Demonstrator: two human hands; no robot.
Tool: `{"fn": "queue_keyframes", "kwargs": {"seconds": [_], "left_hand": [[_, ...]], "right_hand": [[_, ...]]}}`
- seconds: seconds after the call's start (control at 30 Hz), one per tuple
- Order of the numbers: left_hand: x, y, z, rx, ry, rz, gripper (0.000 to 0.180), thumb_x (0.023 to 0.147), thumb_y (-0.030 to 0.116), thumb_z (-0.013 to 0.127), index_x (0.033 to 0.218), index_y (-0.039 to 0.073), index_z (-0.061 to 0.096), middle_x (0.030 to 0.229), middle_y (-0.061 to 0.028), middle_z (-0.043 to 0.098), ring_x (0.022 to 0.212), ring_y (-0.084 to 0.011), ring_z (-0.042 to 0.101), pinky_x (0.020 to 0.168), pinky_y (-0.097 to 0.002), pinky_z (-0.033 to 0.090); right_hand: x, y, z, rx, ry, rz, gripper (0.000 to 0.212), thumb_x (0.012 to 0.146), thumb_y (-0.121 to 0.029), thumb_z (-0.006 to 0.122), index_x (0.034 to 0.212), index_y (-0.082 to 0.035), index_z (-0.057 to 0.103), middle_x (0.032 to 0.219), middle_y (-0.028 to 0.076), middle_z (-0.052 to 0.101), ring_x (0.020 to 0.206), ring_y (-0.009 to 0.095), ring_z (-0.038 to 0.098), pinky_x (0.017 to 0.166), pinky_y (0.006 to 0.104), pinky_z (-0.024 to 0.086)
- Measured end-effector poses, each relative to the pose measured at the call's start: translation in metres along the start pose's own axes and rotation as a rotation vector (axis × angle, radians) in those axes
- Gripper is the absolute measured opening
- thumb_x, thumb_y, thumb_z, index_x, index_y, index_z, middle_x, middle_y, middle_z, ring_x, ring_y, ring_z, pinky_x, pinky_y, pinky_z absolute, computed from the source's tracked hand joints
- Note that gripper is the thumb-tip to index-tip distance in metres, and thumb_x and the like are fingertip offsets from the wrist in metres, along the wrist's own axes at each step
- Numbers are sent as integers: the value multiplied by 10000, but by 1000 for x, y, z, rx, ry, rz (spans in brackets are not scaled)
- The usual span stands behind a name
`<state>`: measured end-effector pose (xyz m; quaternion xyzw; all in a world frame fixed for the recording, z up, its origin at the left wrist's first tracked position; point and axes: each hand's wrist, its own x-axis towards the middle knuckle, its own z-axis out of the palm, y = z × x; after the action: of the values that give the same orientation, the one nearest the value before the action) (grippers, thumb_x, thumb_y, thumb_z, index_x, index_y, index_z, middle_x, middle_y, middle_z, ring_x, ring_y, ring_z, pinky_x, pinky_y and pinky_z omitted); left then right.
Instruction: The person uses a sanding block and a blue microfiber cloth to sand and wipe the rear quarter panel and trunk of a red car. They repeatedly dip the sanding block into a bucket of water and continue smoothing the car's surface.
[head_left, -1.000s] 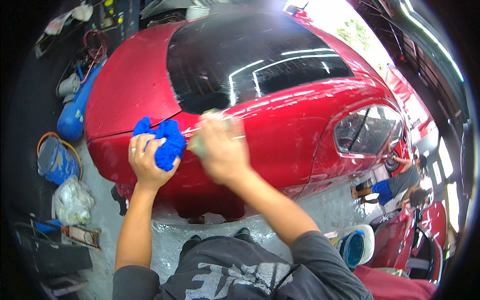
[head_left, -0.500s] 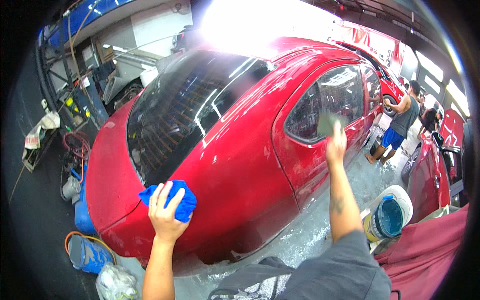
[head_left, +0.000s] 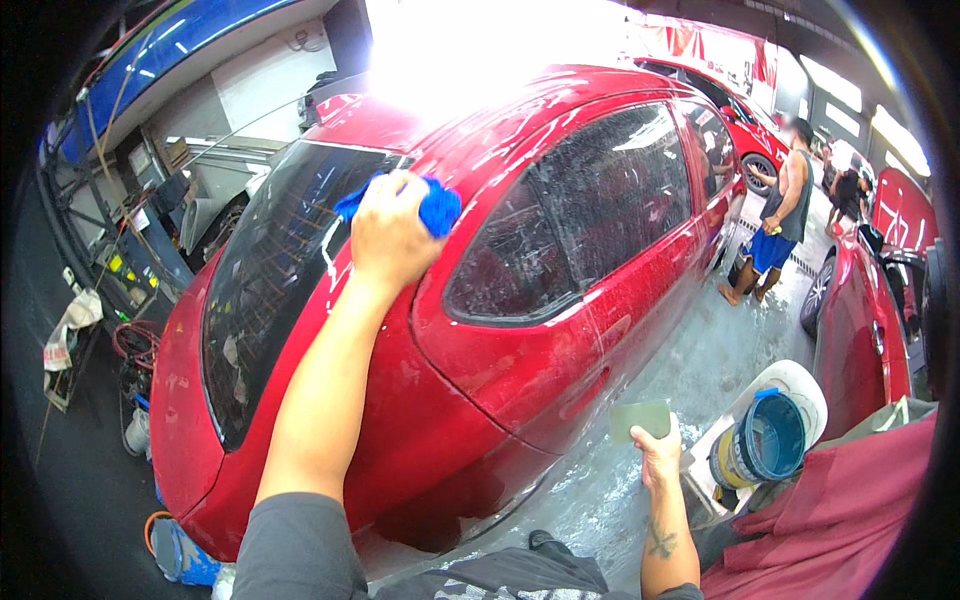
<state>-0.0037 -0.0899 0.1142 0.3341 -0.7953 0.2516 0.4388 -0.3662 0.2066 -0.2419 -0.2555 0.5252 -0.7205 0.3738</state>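
Note:
A bunched blue cloth (head_left: pixel 440 208) is gripped in my left hand (head_left: pixel 388 228), against the rear roof pillar of a red car (head_left: pixel 430 400), between the dark rear window (head_left: pixel 270 270) and the side windows. My left arm stretches forward over the car's rear quarter. Low on the right, my right hand (head_left: pixel 657 455) pinches a flat grey-green rectangular sheet (head_left: pixel 638 418) by its lower edge, thumb on top. That sheet is away from the car, above the wet floor; its exact kind I cannot make out. The side window (head_left: pixel 610 190) looks streaked and wet.
A yellow-and-blue bucket (head_left: pixel 770 440) stands by a white container (head_left: pixel 800 385) on my right, near maroon fabric (head_left: pixel 830 510). A person in blue shorts (head_left: pixel 785 215) stands beside the car ahead. Another red car (head_left: pixel 860 310) is at right. A blue tub (head_left: pixel 185 552) sits lower left.
My left hand has moved the blue cloth forward and up from the rear corner to the roof pillar. My right hand has drawn the sheet back and down from the side window.

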Motion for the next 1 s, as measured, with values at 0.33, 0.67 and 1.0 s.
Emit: {"fn": "queue_keyframes", "kwargs": {"seconds": [0.33, 0.67, 1.0], "left_hand": [[20, 11, 22, 10, -60, 49, 471, 708, 178, 996, 1100, 53, 765, 1177, -165, 714, 1187, -422, 678, 1081, -515, 563], [-125, -18, -86, 56, 119, -101, 390, 714, 202, 957, 1023, 77, 753, 1099, -172, 723, 1093, -411, 699, 995, -542, 576], [-382, -78, -288, 102, 185, -389, 487, 657, 198, 1006, 1039, 64, 735, 1058, -164, 726, 1032, -415, 718, 981, -526, 594]], "right_hand": [[40, 19, 80, 93, -184, 76, 321, 1020, 12, 719, 1341, 14, 718, 1223, 94, 782, 1081, 212, 749, 957, 389, 618], [36, -174, 371, -338, -597, -1073, 400, 1167, -70, 626, 1562, -15, 653, 1634, 191, 654, 1543, 334, 601, 1300, 447, 453], [-145, -86, 498, -890, -986, -1766, 645, 905, -56, 709, 1548, -29, 673, 1655, 171, 649, 1592, 349, 568, 1351, 558, 376]]}}
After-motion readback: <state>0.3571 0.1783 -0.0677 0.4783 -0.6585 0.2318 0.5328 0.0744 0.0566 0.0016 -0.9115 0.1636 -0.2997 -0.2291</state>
